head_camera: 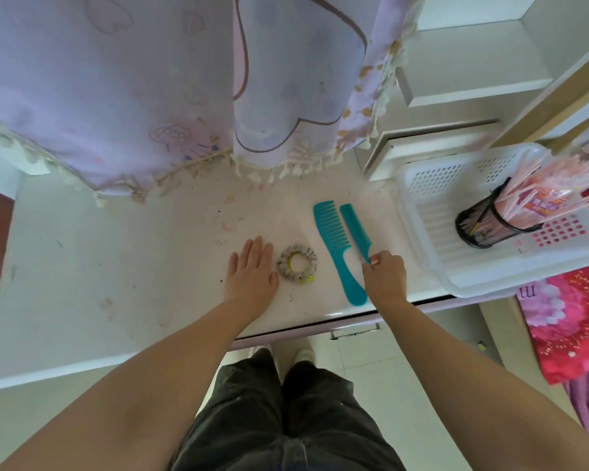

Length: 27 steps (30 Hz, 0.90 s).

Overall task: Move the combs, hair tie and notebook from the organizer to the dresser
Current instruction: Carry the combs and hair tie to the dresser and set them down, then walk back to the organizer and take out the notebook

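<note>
We see our left hand (252,266) lying flat and spread, palm down, on the white scuffed tabletop (116,253), holding nothing. Just beside its thumb side rests the grey fabric hair tie with a yellow inner band (297,263), close to touching the hand. Next comes the teal wide-toothed plastic comb with a long handle (337,248), lying flat with its teeth facing right. Alongside it lies the narrower teal fine-toothed comb (355,230), its lower end pinched in our right hand (385,275), whose fingers are curled closed around it (the comb's far end looks to rest on the tabletop). Further right, the white perforated plastic organizer basket (432,256) sits at the tabletop's edge, carrying a black mesh cup of pink sticks (487,220).
</note>
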Available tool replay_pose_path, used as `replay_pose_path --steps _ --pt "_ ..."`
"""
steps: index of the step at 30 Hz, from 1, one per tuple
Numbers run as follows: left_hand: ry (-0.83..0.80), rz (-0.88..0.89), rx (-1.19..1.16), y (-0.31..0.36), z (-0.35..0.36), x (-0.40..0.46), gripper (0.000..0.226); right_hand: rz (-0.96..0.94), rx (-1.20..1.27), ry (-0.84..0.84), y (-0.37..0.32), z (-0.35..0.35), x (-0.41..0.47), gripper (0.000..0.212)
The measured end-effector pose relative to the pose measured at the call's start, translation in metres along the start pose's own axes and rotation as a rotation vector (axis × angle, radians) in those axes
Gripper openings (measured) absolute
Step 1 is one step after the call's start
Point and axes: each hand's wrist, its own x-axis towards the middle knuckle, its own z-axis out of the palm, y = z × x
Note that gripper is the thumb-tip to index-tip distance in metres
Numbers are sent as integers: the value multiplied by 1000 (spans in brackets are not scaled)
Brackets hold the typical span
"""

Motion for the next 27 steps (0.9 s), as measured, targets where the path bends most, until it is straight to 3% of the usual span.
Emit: replay_pose_path --steps 8,12,16,19,27 --pt "-82 58 102 -5 -21 4 58 -51 -38 2 0 -12 -13 28" --pt "21 133 137 7 -53 20 44 -87 -57 122 -3 -30 -33 31" --pt "148 447 182 43 -78 29 40 -99 -205 308 0 -37 -70 38" --pt "190 809 194 76 -84 13 46 21 -259 446 19 -31 -122 41" --pt "-30 1412 241 142 -25 -122 44 577 -212 574 119 23 -337 56"
